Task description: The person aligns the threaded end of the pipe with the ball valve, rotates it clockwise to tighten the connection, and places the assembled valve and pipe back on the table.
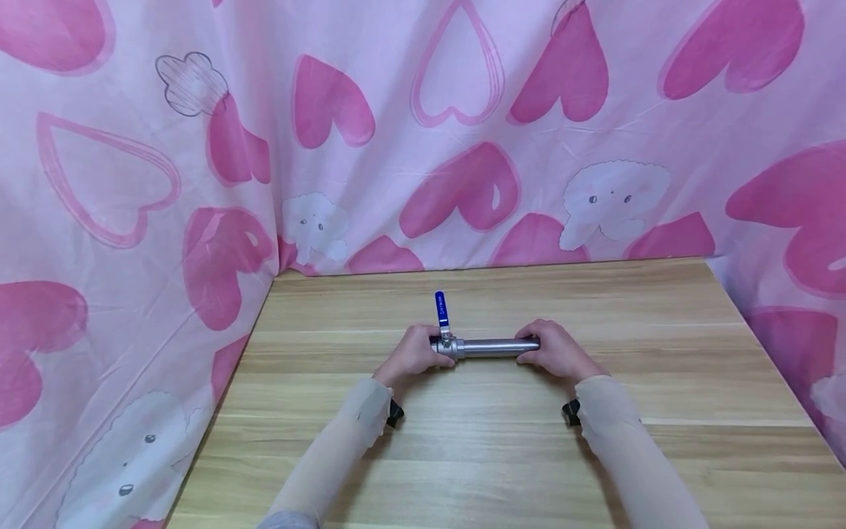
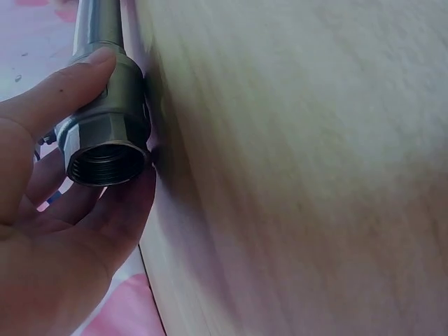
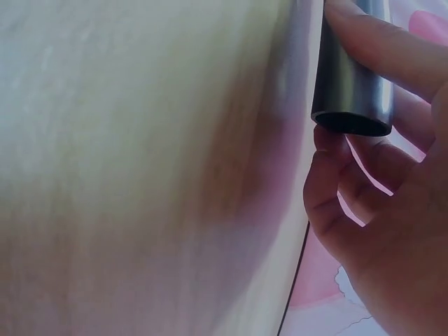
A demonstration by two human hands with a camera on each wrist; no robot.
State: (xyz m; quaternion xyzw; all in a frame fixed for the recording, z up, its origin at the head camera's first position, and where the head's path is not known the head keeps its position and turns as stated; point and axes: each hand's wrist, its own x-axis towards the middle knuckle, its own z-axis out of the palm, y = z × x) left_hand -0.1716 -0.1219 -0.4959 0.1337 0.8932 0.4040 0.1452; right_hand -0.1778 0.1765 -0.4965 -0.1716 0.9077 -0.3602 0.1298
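Note:
A steel ball valve (image 1: 449, 347) with a blue lever handle (image 1: 441, 308) is joined to a smooth metal pipe (image 1: 496, 347), which runs to the right. My left hand (image 1: 418, 351) grips the valve body, its thumb along the near side and fingers behind. In the left wrist view the valve's open threaded end (image 2: 108, 164) faces the camera. My right hand (image 1: 551, 349) holds the pipe's far right end between thumb and fingers. The hollow plain end of the pipe (image 3: 353, 122) shows in the right wrist view. The lever points away from me, toward the back of the table.
The wood-grain table (image 1: 476, 455) lies beneath both hands. Pink curtains with hearts (image 1: 463, 184) stand along its back, left and right edges. A dark wrist-worn device (image 1: 395, 413) sits on the left wrist, and another dark device (image 1: 571, 413) on the right.

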